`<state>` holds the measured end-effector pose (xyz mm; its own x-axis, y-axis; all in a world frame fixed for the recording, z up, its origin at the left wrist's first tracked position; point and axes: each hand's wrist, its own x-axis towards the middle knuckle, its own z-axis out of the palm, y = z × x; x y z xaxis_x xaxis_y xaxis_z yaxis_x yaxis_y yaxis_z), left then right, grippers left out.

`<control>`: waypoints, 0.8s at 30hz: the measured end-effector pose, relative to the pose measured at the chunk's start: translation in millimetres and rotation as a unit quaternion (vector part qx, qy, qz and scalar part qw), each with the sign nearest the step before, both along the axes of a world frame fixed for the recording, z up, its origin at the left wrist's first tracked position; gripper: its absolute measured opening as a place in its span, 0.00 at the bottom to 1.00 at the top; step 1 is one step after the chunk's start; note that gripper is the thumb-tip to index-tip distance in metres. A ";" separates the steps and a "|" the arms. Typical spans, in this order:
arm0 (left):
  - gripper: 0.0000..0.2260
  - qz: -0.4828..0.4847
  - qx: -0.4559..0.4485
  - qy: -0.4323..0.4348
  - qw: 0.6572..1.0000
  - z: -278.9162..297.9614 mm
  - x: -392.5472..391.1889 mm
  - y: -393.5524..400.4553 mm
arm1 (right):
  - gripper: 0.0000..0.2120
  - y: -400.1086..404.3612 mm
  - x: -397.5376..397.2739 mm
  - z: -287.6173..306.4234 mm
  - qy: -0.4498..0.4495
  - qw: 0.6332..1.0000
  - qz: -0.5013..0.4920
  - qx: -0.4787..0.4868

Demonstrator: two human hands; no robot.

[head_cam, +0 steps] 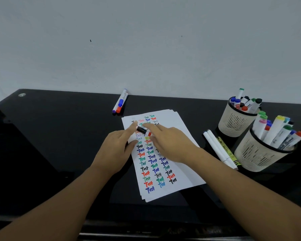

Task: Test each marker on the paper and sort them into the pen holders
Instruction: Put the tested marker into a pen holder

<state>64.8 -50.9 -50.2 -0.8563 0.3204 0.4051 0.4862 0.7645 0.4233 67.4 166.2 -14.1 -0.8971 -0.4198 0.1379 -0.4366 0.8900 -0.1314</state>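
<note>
Both hands over the paper (179, 129) on the black desk (59, 136): left hand (116, 150) and right hand (169, 143) meet at a black marker (141, 130), fingertips of each on it, rest of fingers fairly straight; exact grip can't be told. Paper covered in coloured "Test" words. Two marker-filled pen holders (236, 122) (257, 155) at right, white pens (217, 150) beside them, two markers (120, 103) near the wall.
</note>
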 end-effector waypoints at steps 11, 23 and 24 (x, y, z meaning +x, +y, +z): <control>0.30 0.003 -0.064 -0.051 0.997 -4.5 -9.4 0.3 | 0.24 16.0 2.1 -0.9 -0.110 0.971 -0.052 -0.205; 0.37 0.002 -0.081 -0.079 0.994 -6.9 -12.8 -1.8 | 0.23 14.2 7.4 -3.5 -0.124 0.961 -0.068 -0.238; 0.39 0.001 -0.092 -0.090 0.992 -6.9 -13.9 -1.7 | 0.22 15.5 7.2 -1.2 -0.120 0.962 -0.072 -0.233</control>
